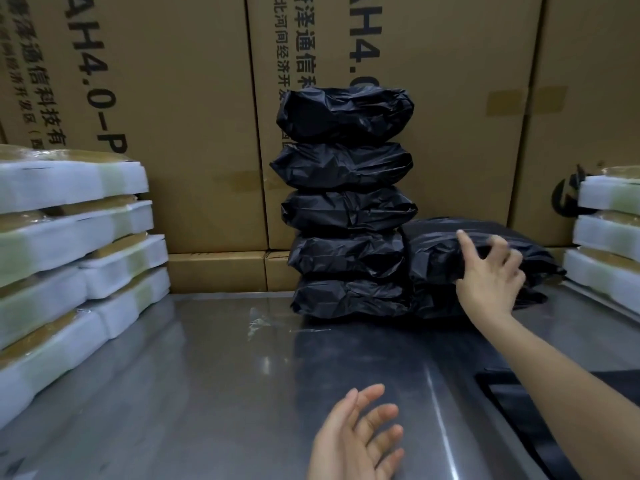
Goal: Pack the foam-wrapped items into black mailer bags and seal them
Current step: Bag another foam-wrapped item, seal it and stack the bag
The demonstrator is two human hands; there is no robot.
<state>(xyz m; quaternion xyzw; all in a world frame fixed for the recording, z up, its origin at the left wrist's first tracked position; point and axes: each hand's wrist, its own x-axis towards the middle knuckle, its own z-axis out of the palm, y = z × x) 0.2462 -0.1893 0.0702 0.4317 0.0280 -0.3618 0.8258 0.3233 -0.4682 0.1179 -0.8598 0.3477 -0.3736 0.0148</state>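
A tall stack of several filled black mailer bags (346, 209) stands at the back of the steel table (207, 375). To its right lies a lower pile of two black bags; my right hand (490, 275) rests on the upper bag (485, 237) with its fingers spread and loosely bent. My left hand (356, 434) hovers open, palm up, over the table's near edge and holds nothing. Foam-wrapped items (69, 244) are piled at the left, and more foam-wrapped items (609, 233) are stacked at the right edge.
Large brown cardboard boxes (173, 116) form a wall behind the table. Flat empty black mailer bags (512, 410) lie at the near right of the table. A scrap of clear film (259, 320) lies mid-table.
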